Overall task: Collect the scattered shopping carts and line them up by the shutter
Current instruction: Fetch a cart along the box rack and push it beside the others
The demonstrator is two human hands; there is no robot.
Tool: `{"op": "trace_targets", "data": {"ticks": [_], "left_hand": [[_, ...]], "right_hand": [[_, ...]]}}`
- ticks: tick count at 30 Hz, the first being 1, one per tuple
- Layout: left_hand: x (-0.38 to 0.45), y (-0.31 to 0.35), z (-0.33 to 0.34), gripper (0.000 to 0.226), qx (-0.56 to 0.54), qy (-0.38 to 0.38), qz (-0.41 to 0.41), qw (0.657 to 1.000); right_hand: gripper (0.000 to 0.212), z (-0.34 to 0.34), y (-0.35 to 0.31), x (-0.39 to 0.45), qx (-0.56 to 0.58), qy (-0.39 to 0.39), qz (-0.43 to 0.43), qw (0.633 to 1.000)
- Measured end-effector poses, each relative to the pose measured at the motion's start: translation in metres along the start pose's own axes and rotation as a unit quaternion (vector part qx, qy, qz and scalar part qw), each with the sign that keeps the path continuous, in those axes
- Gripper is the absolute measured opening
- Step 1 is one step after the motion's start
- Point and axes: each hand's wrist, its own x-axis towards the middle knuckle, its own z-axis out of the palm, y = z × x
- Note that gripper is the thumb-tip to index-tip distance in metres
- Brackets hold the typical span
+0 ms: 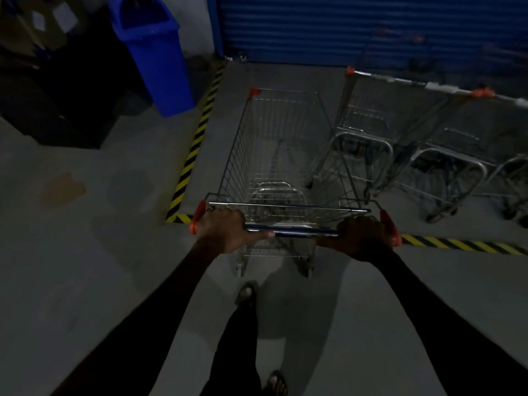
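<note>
The person stands behind one shopping cart (281,155) and holds its handle bar (291,231) with both hands. The left hand (221,231) grips the bar close to its left end, the fingers wrapped around it, and the right hand (361,238) grips it close to the right end in the same way, though the dim light hides the details of the fingers. The cart points toward the blue shutter (371,27), and its front end is near the shutter but not yet against it. The basket has already crossed the yellow-and-black floor stripe (197,141) that marks the zone before the shutter, while the person's feet are on the far side of the stripe from the shutter. Just to the right of this cart, also before the shutter, a row of parked carts (423,132) already stands side by side; how many they are I cannot tell, because the row goes out of view. So a part of the work seems done, and this cart is in my judgement close to its place beside the row. It probably needs only a short push forward and some straightening. Whether more carts wait elsewhere is not visible. A blue bin (151,52) leans at the wall, left of the shutter.
</note>
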Motion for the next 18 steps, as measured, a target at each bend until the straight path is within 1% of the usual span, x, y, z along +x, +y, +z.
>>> {"op": "trace_targets", "data": {"ticks": [2, 4, 6, 9, 12, 15, 16, 18], "left_hand": [[0.043, -0.005, -0.009, 0.115, -0.018, -0.002, -0.003, 1.0], [0.084, -0.011, -0.016, 0.113, -0.034, -0.004, -0.008, 0.999], [0.124, -0.019, -0.026, 0.116, -0.038, -0.008, -0.008, 0.999], [0.184, -0.029, -0.05, 0.121, -0.032, -0.017, -0.002, 0.999], [0.226, -0.038, -0.066, 0.118, -0.023, -0.005, 0.004, 1.0], [0.275, -0.047, -0.08, 0.11, -0.02, 0.002, 0.012, 1.0], [0.293, -0.05, -0.083, 0.108, -0.027, 0.002, 0.016, 1.0], [0.324, -0.056, -0.089, 0.105, -0.047, -0.004, 0.024, 0.999]], "right_hand": [[0.107, -0.004, 0.009, 0.043, -0.004, -0.001, 0.004, 1.0], [0.104, -0.015, 0.014, 0.081, -0.014, -0.02, 0.008, 1.0], [0.1, -0.024, 0.019, 0.122, -0.026, -0.026, 0.012, 0.999], [0.105, -0.039, 0.025, 0.185, -0.032, -0.038, 0.01, 0.999], [0.093, -0.056, 0.023, 0.23, -0.027, -0.077, 0.01, 0.997], [0.105, -0.069, 0.026, 0.28, -0.03, -0.063, -0.007, 0.998], [0.106, -0.069, 0.029, 0.297, -0.022, -0.054, -0.005, 0.998], [0.099, -0.07, 0.034, 0.33, -0.004, -0.047, 0.005, 0.999]]}}
